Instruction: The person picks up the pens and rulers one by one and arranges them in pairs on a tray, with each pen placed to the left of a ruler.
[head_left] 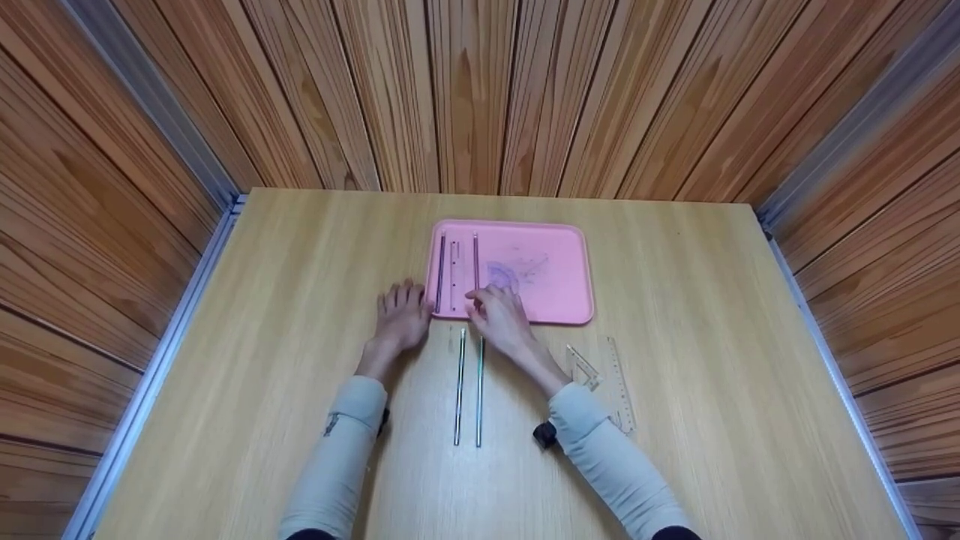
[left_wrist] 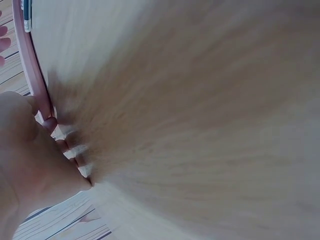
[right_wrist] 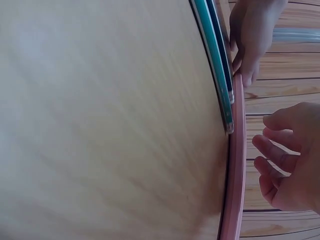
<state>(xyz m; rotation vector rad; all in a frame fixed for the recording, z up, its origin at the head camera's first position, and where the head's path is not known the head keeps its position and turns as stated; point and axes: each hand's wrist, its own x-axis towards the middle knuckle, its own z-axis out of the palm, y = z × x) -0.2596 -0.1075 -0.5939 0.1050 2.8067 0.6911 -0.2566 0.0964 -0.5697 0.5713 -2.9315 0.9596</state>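
Observation:
My left hand [head_left: 403, 315] rests on the table with fingers spread, its thumb at the left edge of a pink tray [head_left: 562, 274]. Above the tray's near edge hovers my right hand [head_left: 501, 315], fingers loosely bent; the right wrist view shows nothing between those fingers [right_wrist: 272, 150]. A dark pencil [head_left: 440, 274] lies along the tray's left side, beside a clear ruler [head_left: 454, 277]. Another pencil [head_left: 475, 255] lies just beyond my right fingertips. In front of the tray, a dark pencil [head_left: 460, 390] and a teal pencil [head_left: 480, 397] lie side by side on the table.
Right of the right forearm lie a clear set square [head_left: 583, 367] and a clear ruler [head_left: 617, 382]. The tray bears a bluish drawn mark [head_left: 504, 276]. Wood-panelled walls [head_left: 465, 97] surround the wooden table [head_left: 697, 315].

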